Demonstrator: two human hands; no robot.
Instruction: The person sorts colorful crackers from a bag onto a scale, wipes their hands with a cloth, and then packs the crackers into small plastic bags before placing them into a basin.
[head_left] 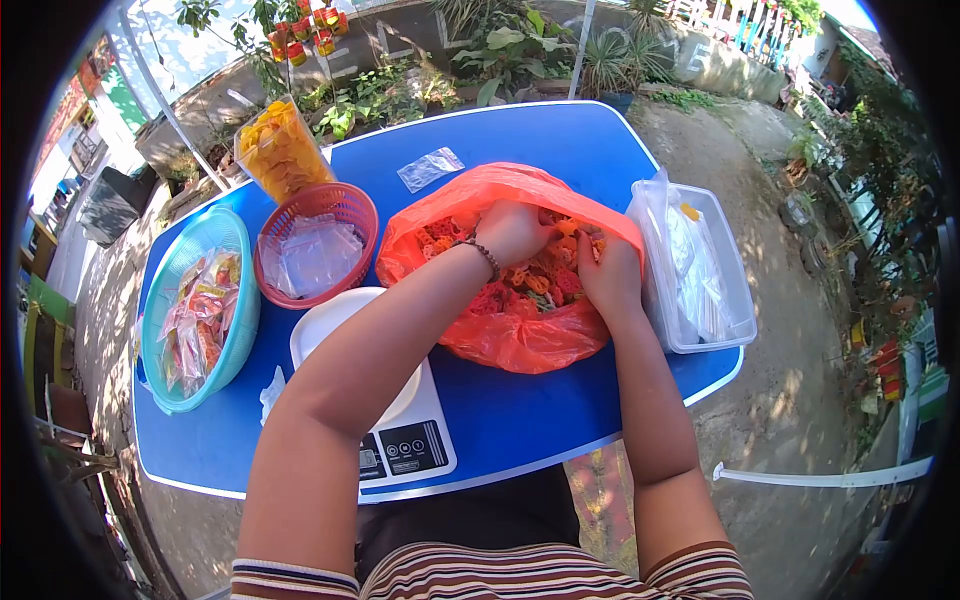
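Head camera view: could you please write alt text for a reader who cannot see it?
The left hand and right hand reach into an orange bag of orange and red snacks on a blue table. A white scale, red basket, teal basket and clear box flank it.

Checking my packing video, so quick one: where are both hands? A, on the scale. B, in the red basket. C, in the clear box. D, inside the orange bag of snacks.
D: the left hand and right hand are both down in the open orange bag, among the snacks.
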